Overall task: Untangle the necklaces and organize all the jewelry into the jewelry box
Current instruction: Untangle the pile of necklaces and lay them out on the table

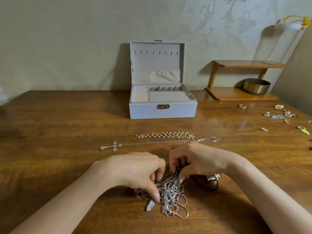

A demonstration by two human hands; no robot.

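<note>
Mid-untangling, with left grip [138, 169] and right grip [194, 157] both pinching strands of the knotted chains [170, 191] on the near tabletop [67, 132]. Next, probably teasing one loop loose, gently.

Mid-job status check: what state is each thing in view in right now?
Jewelry box: lid open, compartments look empty.
Cross necklace: free, laid straight on the table.
Beaded necklace: free, laid out behind it.
Chain pile: tangled.
Left hand: pinching chains in the pile.
Right hand: pinching chains in the pile.
Small pieces: loose, far right.
</note>
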